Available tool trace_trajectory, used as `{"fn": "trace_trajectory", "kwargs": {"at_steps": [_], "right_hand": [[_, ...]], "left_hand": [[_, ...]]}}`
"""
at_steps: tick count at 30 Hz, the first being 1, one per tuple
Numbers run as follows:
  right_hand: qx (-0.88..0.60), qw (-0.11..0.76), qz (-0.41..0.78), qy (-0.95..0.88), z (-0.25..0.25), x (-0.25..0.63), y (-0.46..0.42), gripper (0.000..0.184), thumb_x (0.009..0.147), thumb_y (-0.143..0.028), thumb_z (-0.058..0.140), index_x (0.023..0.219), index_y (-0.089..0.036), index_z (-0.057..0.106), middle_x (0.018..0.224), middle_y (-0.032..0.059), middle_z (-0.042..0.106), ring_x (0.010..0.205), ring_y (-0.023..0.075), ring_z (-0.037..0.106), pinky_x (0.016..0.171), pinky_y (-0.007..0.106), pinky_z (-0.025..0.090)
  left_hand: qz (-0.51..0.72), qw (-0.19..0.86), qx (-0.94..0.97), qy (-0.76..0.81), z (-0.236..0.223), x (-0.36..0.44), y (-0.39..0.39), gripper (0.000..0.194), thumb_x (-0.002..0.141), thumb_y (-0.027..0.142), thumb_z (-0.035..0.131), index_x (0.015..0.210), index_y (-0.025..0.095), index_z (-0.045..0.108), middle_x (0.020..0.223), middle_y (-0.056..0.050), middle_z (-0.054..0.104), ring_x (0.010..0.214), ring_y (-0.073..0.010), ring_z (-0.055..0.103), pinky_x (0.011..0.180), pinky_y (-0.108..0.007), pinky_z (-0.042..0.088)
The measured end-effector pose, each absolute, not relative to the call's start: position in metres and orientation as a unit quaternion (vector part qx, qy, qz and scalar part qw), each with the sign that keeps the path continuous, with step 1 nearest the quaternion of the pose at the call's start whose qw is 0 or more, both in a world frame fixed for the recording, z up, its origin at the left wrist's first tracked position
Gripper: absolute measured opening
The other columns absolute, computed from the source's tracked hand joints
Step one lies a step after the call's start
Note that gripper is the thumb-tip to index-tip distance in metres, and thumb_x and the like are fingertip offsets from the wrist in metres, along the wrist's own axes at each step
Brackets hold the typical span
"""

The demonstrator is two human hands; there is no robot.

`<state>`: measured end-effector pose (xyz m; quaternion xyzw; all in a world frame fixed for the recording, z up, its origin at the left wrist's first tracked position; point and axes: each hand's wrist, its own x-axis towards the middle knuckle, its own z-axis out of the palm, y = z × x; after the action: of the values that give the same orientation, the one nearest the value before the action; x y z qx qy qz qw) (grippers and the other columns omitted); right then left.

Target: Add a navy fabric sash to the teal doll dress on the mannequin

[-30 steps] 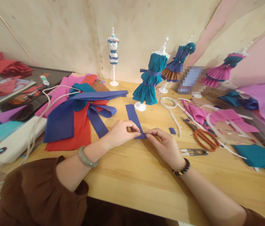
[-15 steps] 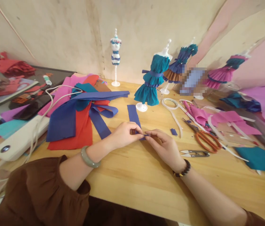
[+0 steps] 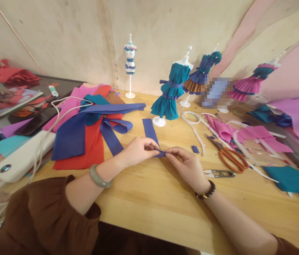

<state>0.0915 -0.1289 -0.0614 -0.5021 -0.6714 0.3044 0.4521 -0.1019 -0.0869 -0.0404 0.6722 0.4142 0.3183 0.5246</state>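
Observation:
A narrow blue strip [image 3: 150, 129], of crepe paper or thin cloth, lies on the table with its near end bent to the right between my hands. My left hand [image 3: 140, 150] pinches that end between thumb and fingers. From the right, my right hand [image 3: 186, 163] grips its tip the same way. A short folded stretch shows between the two pinches; the rest under the fingers is hidden. Beyond the strip stands a small white mannequin in a teal dress [image 3: 169, 95] with a blue belt.
Blue and red sheets [image 3: 68, 141] are piled at left beside a white power strip [image 3: 23, 156]. Orange-handled scissors [image 3: 233, 159], thread snips [image 3: 219, 173] and a tape roll [image 3: 191, 117] lie right. More mannequins [image 3: 130, 58] stand at the back. Another person's hand [image 3: 2, 95] is far left.
My hands have drawn slightly apart, so more of the folded blue strip shows between the fingertips. Both keep their pinch. The view has shifted a little.

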Motion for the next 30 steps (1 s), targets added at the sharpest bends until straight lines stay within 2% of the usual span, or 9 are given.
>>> {"fn": "trace_trajectory", "kwargs": {"at_steps": [7, 13, 21, 30], "right_hand": [[-0.51, 0.467, 0.341, -0.637, -0.0618, 0.0937, -0.128, 0.022, 0.079, -0.04, 0.067, 0.086, -0.02, 0.072, 0.084, 0.006, 0.075, 0.075, 0.0202, 0.069, 0.072, 0.035, 0.057], [-0.501, 0.488, 0.363, -0.616, -0.0602, 0.0922, -0.1278, 0.019, 0.077, -0.037, 0.068, 0.086, -0.021, 0.073, 0.085, 0.0057, 0.076, 0.075, 0.0196, 0.069, 0.071, 0.034, 0.057], [-0.492, 0.504, 0.375, -0.603, -0.0563, 0.0908, -0.1285, 0.02, 0.075, -0.04, 0.071, 0.083, -0.021, 0.073, 0.082, 0.005, 0.075, 0.073, 0.019, 0.069, 0.069, 0.033, 0.058], [-0.496, 0.503, 0.416, -0.573, -0.0572, 0.0922, -0.1288, 0.025, 0.073, -0.041, 0.073, 0.084, -0.019, 0.074, 0.068, 0.004, 0.073, 0.062, 0.0179, 0.067, 0.062, 0.032, 0.057]], "left_hand": [[0.327, 0.543, 0.644, 0.428, -0.0388, -0.1024, -0.0846, 0.004, 0.073, 0.015, 0.068, 0.077, 0.015, 0.068, 0.073, -0.001, 0.071, 0.066, -0.0103, 0.063, 0.061, -0.021, 0.048], [0.328, 0.588, 0.602, 0.428, -0.0376, -0.1016, -0.0855, 0.004, 0.073, 0.014, 0.067, 0.077, 0.015, 0.065, 0.062, 0.002, 0.066, 0.051, -0.006, 0.056, 0.053, -0.018, 0.046], [0.342, 0.603, 0.591, 0.412, -0.0406, -0.1026, -0.0843, 0.007, 0.071, 0.016, 0.069, 0.076, 0.015, 0.065, 0.059, 0.003, 0.064, 0.051, -0.006, 0.055, 0.051, -0.018, 0.045], [0.338, 0.613, 0.582, 0.413, -0.038, -0.1027, -0.0853, 0.005, 0.07, 0.013, 0.067, 0.075, 0.014, 0.066, 0.056, 0.003, 0.062, 0.052, -0.0068, 0.056, 0.053, -0.019, 0.044]]}}
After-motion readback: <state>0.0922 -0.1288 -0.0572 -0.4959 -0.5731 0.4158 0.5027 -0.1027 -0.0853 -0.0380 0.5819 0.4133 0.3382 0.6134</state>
